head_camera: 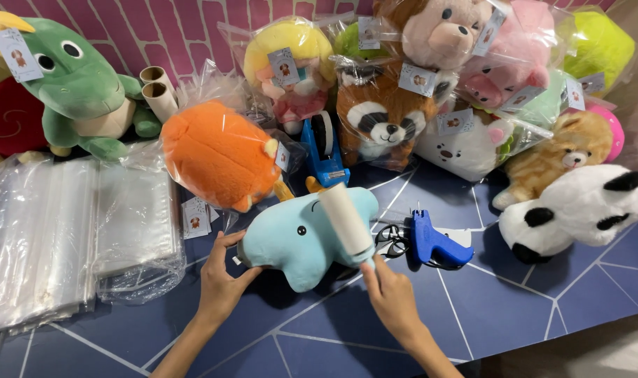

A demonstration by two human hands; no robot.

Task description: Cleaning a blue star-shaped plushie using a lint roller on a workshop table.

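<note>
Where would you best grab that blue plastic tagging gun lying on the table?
Probably by the blue plastic tagging gun's handle, which points toward the right edge, coming from above on that side. Its needle tip points away, toward the plush toys, so fingers stay clear.

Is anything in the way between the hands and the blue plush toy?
Nothing visible. The left hand already grips the blue plush at its edge. The right hand holds a lint roller, which lies right on the plush.
</note>
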